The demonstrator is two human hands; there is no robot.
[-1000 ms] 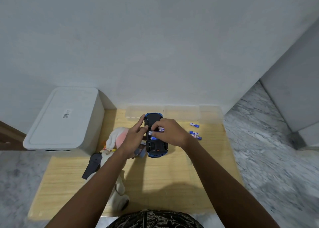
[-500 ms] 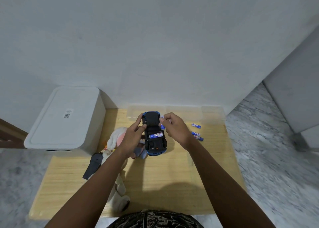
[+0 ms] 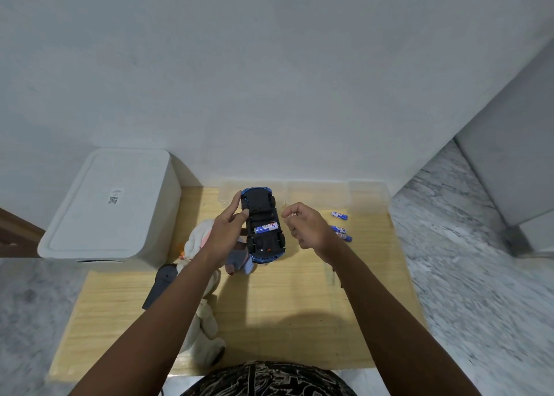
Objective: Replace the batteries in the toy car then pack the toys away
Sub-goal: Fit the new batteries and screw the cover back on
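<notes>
On wood table (image 3: 269, 305), left hand (image 3: 229, 230) grips upturned toy car (image 3: 263, 224); right hand (image 3: 302, 224) has withdrawn, fingertips pinching a removed battery (image 3: 293, 214), one remaining inside.

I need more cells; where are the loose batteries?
In the head view, three loose batteries lie on the wooden table, just beyond the right hand, near the clear containers.

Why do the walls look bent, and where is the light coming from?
Head view: a wide-angle lens bows the straight wall and floor lines toward the frame's edges. The arms cast soft shadows on the wooden table, and a larger soft shadow lies near its front edge, so the light seems to come from above and behind the person. There is no strong glare; the batteries look small and slightly soft.
</notes>
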